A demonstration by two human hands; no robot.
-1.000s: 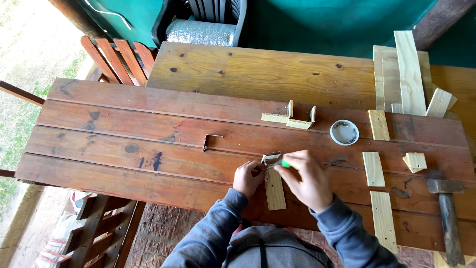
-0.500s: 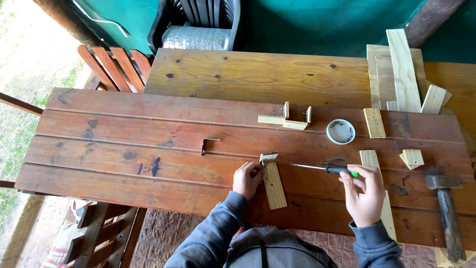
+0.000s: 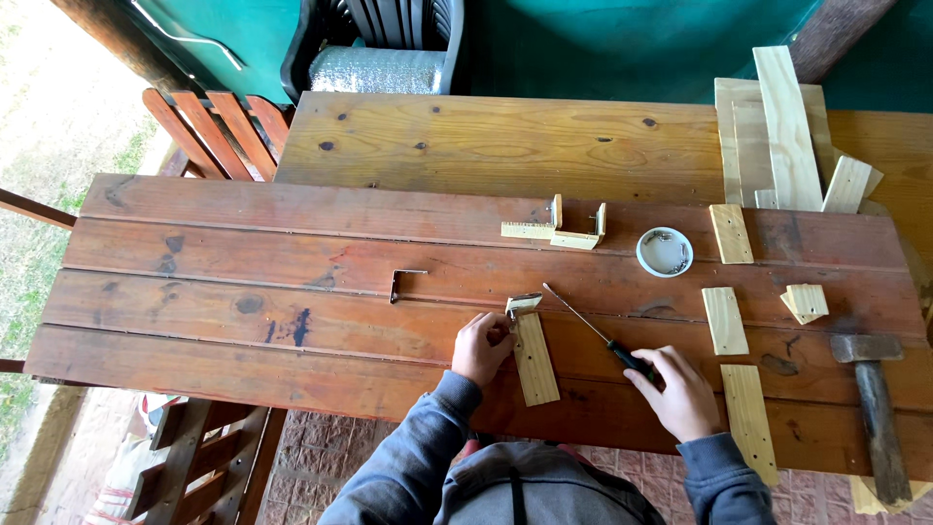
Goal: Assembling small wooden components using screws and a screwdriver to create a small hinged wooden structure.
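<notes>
My left hand (image 3: 483, 346) presses on the left side of a short pale wood strip (image 3: 535, 360) that lies on the reddish plank table (image 3: 243, 292), close to the small metal bracket (image 3: 523, 303) at the strip's far end. My right hand (image 3: 673, 389) grips the dark handle of a screwdriver (image 3: 593, 328). Its thin shaft slants up and left, with the tip near the bracket, just right of the strip.
A bent metal bracket (image 3: 403, 282) lies left of the strip. Farther back stand a small wooden assembly (image 3: 554, 230) and a round white dish of screws (image 3: 665, 252). Short wood pieces (image 3: 725, 320) and a hammer (image 3: 878, 399) are on the right; long boards (image 3: 782, 126) at the back right.
My right hand pulled away to the right with the screwdriver, then swung its tip back toward the bracket. My left hand stayed on the wood strip.
</notes>
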